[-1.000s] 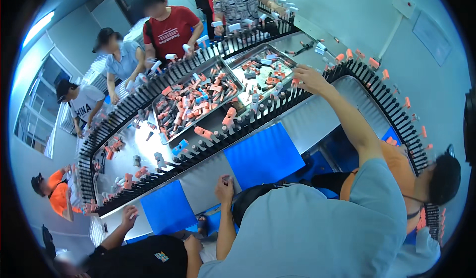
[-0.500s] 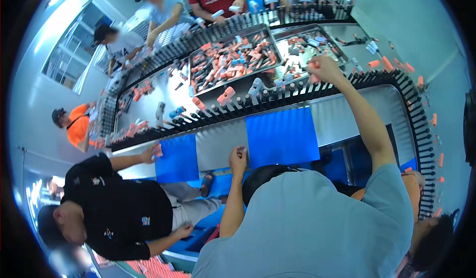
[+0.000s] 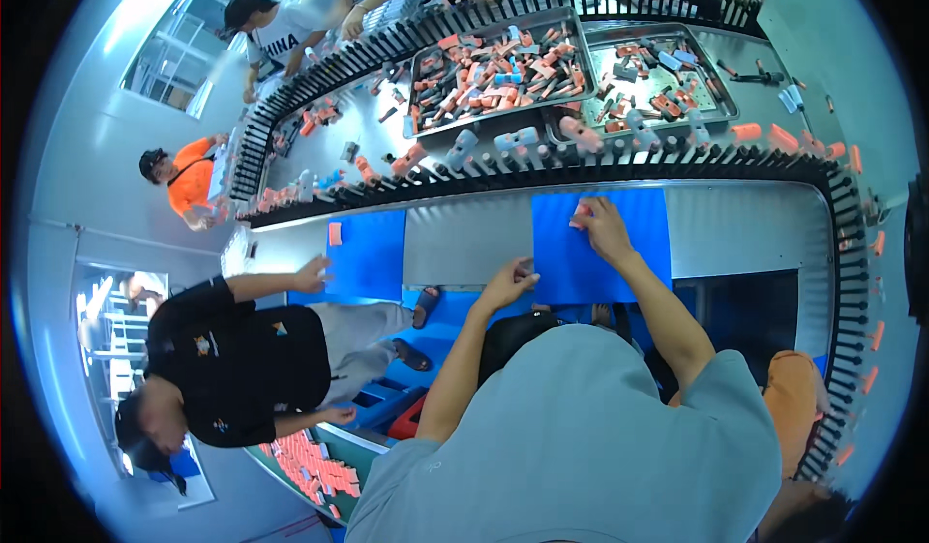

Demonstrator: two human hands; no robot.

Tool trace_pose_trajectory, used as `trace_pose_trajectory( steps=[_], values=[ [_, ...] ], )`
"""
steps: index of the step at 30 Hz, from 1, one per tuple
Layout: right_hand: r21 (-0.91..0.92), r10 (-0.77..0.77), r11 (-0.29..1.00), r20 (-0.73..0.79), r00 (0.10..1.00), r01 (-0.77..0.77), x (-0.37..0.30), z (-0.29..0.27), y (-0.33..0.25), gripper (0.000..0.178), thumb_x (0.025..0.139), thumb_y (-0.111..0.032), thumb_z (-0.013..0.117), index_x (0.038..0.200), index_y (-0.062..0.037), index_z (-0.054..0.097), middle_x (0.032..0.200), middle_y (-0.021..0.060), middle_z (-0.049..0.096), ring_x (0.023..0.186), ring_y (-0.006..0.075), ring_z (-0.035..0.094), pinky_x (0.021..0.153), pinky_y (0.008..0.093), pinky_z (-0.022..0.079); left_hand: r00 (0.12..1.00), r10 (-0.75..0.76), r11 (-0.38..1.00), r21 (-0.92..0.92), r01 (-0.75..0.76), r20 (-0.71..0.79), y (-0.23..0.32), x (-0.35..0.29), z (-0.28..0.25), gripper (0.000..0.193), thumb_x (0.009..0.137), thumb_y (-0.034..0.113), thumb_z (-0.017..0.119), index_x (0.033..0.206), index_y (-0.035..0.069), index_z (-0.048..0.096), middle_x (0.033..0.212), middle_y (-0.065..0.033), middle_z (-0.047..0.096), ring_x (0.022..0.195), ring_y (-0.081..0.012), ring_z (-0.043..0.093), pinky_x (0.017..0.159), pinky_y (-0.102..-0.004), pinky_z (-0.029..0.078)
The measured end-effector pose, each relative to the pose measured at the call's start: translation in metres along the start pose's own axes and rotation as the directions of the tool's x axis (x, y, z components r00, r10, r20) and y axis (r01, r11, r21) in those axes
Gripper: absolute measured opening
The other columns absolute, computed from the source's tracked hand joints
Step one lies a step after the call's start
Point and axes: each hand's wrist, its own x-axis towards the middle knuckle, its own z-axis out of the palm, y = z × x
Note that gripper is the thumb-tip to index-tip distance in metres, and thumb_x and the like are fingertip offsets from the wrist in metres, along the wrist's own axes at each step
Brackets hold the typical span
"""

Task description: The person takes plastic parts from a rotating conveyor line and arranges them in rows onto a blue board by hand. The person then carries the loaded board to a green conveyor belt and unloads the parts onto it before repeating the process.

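My right hand (image 3: 606, 230) pinches a small salmon-pink plastic piece (image 3: 581, 215) above the right-hand blue mat (image 3: 619, 267). The fingers of my left hand (image 3: 508, 283) are curled in near that mat's left edge, and whatever they hold is hidden. Beyond the mats runs a conveyor with black upright posts (image 3: 464, 180); several carry pink or pale-blue pieces, among them a pink piece (image 3: 582, 135) straight ahead of my right hand.
Behind the posts lie two metal trays (image 3: 503, 114) (image 3: 733, 107) of mixed parts. To the left, a co-worker in black (image 3: 256, 364) reaches toward another blue mat (image 3: 373, 253) bearing a pink piece (image 3: 335, 233). Others work across the line.
My right hand has come back from the conveyor posts to over the blue mat with the pink piece. The co-worker's pink piece now lies on the left mat. The whole view has shifted.
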Motion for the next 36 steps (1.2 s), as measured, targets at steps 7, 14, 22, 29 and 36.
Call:
trace_pose_trajectory(
  steps=[7, 14, 22, 29, 36],
  values=[
    [0.131, 0.333, 0.941, -0.215, 0.918, -0.311, -0.035, -0.033, -0.002, 0.041, 0.094, -0.001, 0.070, 0.133, -0.0115, 0.074, 0.138, 0.0194, 0.069, 0.129, 0.0407, 0.064, 0.111, 0.0477, 0.053, 0.983, 0.050, 0.987, 0.156, -0.022, -0.174, 0.046, -0.062, 0.008, 0.058, 0.106, 0.030, 0.077, 0.156, 0.006, 0.058, 0.132, -0.0196, 0.075, 0.121, -0.0280, 0.073, 0.105, -0.0405, 0.057],
    [0.087, 0.408, 0.882, -0.634, 0.657, -0.463, 0.009, -0.154, 0.007, 0.041, 0.102, -0.016, 0.072, 0.141, -0.0034, 0.070, 0.133, 0.0203, 0.071, 0.123, 0.0380, 0.067, 0.106, 0.0451, 0.054, 0.923, 0.157, 0.987, 0.075, -0.140, -0.351, 0.087, -0.095, -0.014, 0.050, 0.106, 0.022, 0.076, 0.152, 0.006, 0.063, 0.129, -0.0188, 0.076, 0.117, -0.0262, 0.074, 0.105, -0.0399, 0.058],
    [-0.383, 0.015, 0.923, -0.056, 0.998, -0.036, 0.079, -0.223, -0.015, 0.031, 0.101, -0.018, 0.073, 0.130, -0.0083, 0.075, 0.140, 0.0143, 0.074, 0.136, 0.0427, 0.063, 0.118, 0.0494, 0.049, 0.925, 0.374, 0.919, 0.165, -0.359, -0.069, 0.111, -0.125, 0.012, 0.046, 0.106, 0.023, 0.073, 0.150, 0.010, 0.065, 0.128, -0.0179, 0.076, 0.119, -0.0318, 0.073, 0.106, -0.0444, 0.057],
    [-0.450, 0.042, 0.891, 0.224, 0.974, 0.065, 0.087, -0.216, -0.072, 0.030, 0.096, -0.018, 0.072, 0.125, -0.0091, 0.074, 0.108, 0.0254, 0.076, 0.104, 0.0471, 0.072, 0.089, 0.0568, 0.055, 0.901, 0.430, 0.903, 0.054, -0.427, -0.054, 0.094, -0.190, 0.053, 0.044, 0.107, 0.026, 0.071, 0.147, 0.007, 0.064, 0.118, -0.0147, 0.075, 0.113, -0.0307, 0.072, 0.101, -0.0445, 0.056],
    [-0.469, 0.128, 0.883, 0.260, 0.957, 0.009, 0.076, -0.202, -0.085, 0.033, 0.096, -0.028, 0.075, 0.119, -0.0045, 0.071, 0.111, 0.0254, 0.076, 0.098, 0.0444, 0.075, 0.086, 0.0549, 0.056, 0.910, 0.361, 0.924, -0.052, -0.378, -0.206, 0.077, -0.225, 0.100, 0.042, 0.106, 0.025, 0.071, 0.144, 0.007, 0.066, 0.117, -0.0138, 0.075, 0.111, -0.0298, 0.072, 0.096, -0.0442, 0.056]
  ],
)
